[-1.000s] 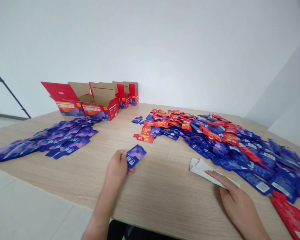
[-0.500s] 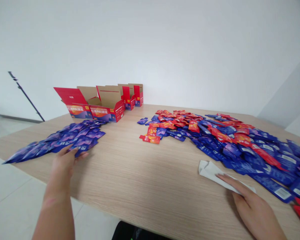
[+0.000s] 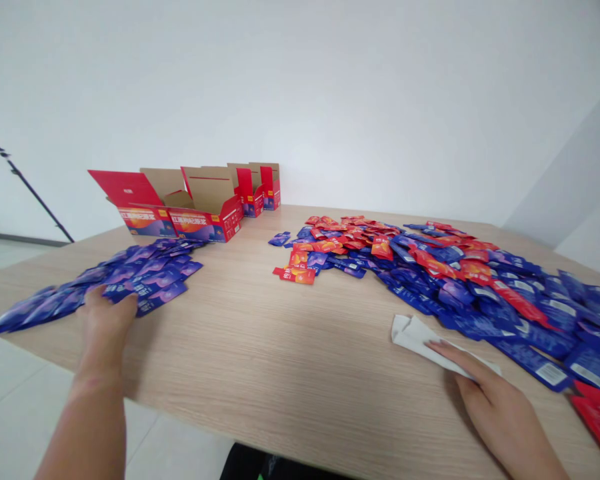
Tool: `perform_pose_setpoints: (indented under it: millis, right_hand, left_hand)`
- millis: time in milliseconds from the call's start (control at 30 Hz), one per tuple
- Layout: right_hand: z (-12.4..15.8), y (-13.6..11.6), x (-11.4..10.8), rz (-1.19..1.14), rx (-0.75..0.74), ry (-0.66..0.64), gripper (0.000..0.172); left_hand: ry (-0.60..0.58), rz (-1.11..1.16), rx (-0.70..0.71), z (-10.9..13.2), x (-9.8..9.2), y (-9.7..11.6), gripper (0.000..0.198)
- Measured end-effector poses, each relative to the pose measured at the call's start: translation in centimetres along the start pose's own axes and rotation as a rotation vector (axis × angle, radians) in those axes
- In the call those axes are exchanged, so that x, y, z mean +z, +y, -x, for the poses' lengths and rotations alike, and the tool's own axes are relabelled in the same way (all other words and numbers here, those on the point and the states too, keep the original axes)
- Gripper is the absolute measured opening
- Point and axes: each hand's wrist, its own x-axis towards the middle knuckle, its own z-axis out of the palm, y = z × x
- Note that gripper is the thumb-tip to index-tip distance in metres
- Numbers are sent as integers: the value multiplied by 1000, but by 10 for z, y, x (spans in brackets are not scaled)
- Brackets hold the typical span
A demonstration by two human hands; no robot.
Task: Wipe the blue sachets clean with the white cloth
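My left hand (image 3: 105, 320) lies on the near edge of a spread of blue-purple sachets (image 3: 130, 275) at the left of the wooden table (image 3: 290, 347). Its fingers curl down onto the packets, and no packet is lifted. My right hand (image 3: 490, 400) rests flat with fingers stretched out on a folded white cloth (image 3: 420, 337) at the right. Just beyond the cloth spreads a large mixed heap of blue and red sachets (image 3: 455, 277).
Several open red cardboard boxes (image 3: 190, 207) stand in a row at the back left by the white wall. One red-orange sachet (image 3: 296, 273) lies apart at the heap's left edge. A dark stand leg (image 3: 25, 190) leans at far left. Pale floor shows below the table edge.
My left hand carried a blue sachet from the table's middle to the left pile, let it go, and now rests on the pile's near edge. My right hand stayed on the cloth.
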Motion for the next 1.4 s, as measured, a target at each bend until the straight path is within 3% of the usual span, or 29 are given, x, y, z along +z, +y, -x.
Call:
perform_pose_setpoints:
  millis: [100, 167, 300, 400, 567, 667, 833, 967, 1167, 1400]
  right_hand:
    - [0, -2, -1, 4, 0, -10, 53]
    - [0, -5, -2, 7, -5, -20, 55]
    - [-1, -18, -5, 15, -24, -76, 56]
    - [-5, -34, -15, 34, -39, -159, 56]
    - [-35, -74, -34, -94, -207, -337, 46]
    - [-70, -95, -25, -111, -241, -355, 40]
    - [-133, -109, 19, -45, -220, -332, 36]
    - [-162, -114, 50, 2, -231, -293, 33]
    - [-175, -118, 73, 74, -277, -281, 38]
    - [-153, -116, 66, 126, -313, -328, 40]
  left_hand:
    - [-29, -32, -128, 11, -4, 13, 61]
    - [-108, -9, -98, 23, 0, 29, 59]
    - [-364, 152, 147, 65, 23, 72, 46]
    - [-543, 309, 324, 110, 36, 105, 48]
    - [-715, 486, 518, 170, 38, 138, 51]
    - [-721, 531, 561, 190, 38, 146, 47]
    - [-689, 558, 588, 206, 40, 147, 39]
    - [-669, 563, 598, 212, 40, 144, 36]
    - [-661, 544, 627, 221, 37, 141, 33]
    - [-679, 524, 665, 229, 27, 145, 32]
